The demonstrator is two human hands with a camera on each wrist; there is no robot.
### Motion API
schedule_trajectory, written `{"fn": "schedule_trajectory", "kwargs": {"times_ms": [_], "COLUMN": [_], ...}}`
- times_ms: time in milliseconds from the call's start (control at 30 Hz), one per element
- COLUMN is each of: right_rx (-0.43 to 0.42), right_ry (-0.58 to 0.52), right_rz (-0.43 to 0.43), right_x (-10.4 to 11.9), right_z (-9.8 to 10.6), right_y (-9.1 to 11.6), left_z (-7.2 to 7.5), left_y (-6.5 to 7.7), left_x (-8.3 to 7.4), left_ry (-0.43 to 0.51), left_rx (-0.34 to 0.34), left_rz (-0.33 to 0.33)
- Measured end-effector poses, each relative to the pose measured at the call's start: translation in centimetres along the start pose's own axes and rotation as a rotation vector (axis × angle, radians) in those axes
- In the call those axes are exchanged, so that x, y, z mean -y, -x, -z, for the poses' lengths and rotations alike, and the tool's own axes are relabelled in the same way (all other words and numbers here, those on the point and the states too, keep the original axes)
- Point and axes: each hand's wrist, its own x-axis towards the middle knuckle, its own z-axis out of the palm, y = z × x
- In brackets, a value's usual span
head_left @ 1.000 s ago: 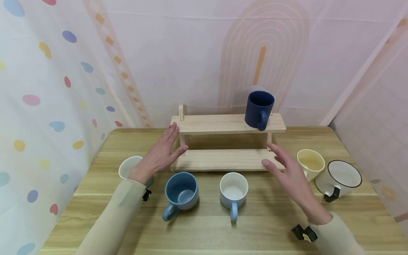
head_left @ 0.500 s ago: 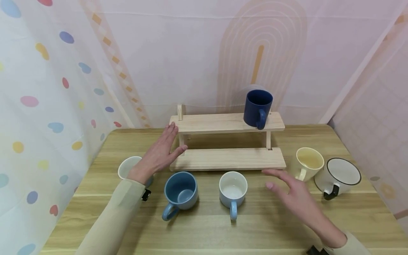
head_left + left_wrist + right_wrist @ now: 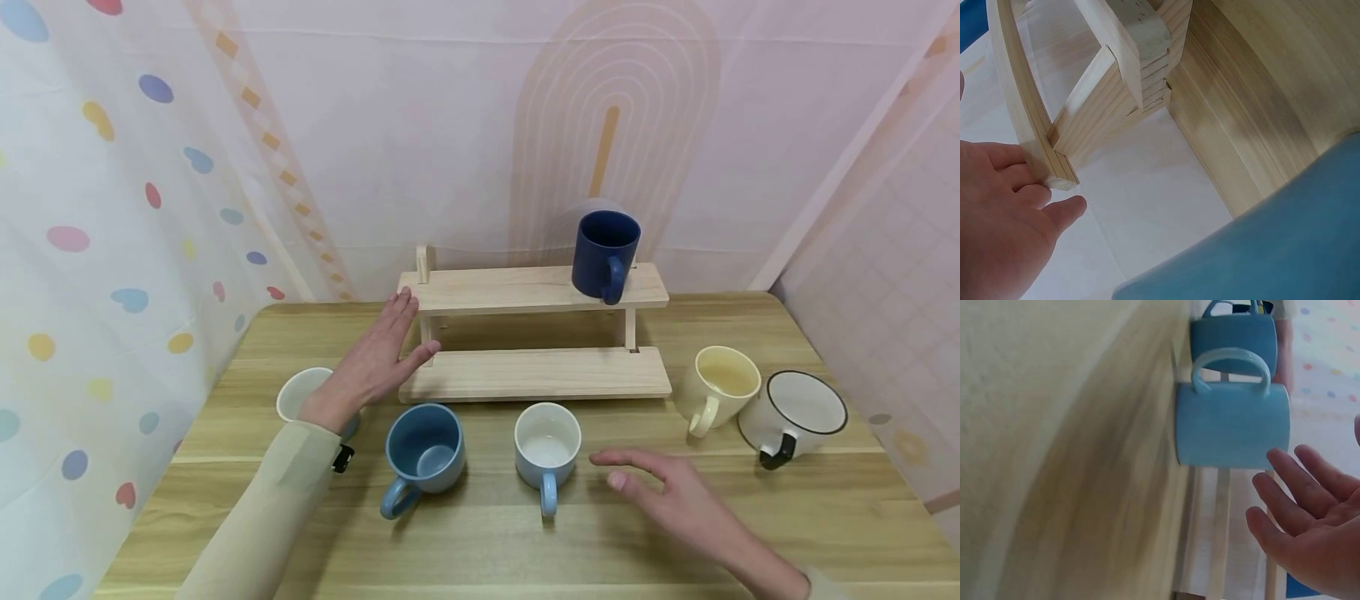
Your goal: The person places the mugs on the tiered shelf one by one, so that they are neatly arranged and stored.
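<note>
My left hand point(image 3: 367, 367) rests its straight fingers against the left end of a two-tier wooden shelf point(image 3: 517, 290). In the left wrist view the fingertips touch the end of a board, with the thumb apart from it. My right hand point(image 3: 675, 504) holds nothing. Its fingers are spread, just right of a light blue mug point(image 3: 548, 446) with a white inside. The right wrist view has this mug point(image 3: 1235, 425) close beyond the fingertips, a gap not clearly visible. A darker blue mug point(image 3: 426, 450) stands to its left, handle toward me.
A navy mug point(image 3: 606, 250) stands on the upper board's right end. At the right of the table point(image 3: 480, 550) are a cream mug point(image 3: 723, 383) and a white mug point(image 3: 798, 412) with a black rim. Another white-rimmed mug point(image 3: 300, 392) is partly hidden behind the left forearm.
My right hand has moved back from the shelf's right end, down and left toward the light blue mug. The left hand has stayed against the shelf. The mugs have not moved.
</note>
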Motion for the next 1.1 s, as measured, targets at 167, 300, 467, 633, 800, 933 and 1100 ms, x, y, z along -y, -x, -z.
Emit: {"fn": "schedule_trajectory", "kwargs": {"times_ms": [167, 300, 467, 633, 800, 933, 1100], "right_rx": [0.089, 0.151, 0.197, 0.224, 0.251, 0.251, 0.288], "right_ry": [-0.043, -0.086, -0.166, -0.263, -0.332, -0.356, -0.466], "right_rz": [0.025, -0.003, -0.023, -0.052, -0.066, -0.075, -0.087], "right_x": [-0.2, -0.4, -0.5, -0.6, -0.4, -0.5, -0.7], "right_z": [-0.6, -1.2, -2.1, -2.8, -3.5, -3.9, -4.8], "right_y": [0.1, 0.1, 0.0, -0.3, -0.6, -0.8, -1.1], "left_z": [0.0, 0.0, 0.0, 0.0, 0.0, 0.0, 0.0], "left_y": [0.0, -0.1, -0.1, -0.1, 0.0, 0.0, -0.1], "left_x": [0.0, 0.0, 0.0, 0.0, 0.1, 0.0, 0.0], "left_ry": [0.002, -0.005, -0.012, -0.011, -0.012, -0.014, -0.013], "left_rx": [0.0, 0.001, 0.001, -0.001, -0.006, -0.002, -0.002], "left_rz": [-0.003, -0.005, -0.003, -0.003, -0.005, -0.005, -0.004]}}
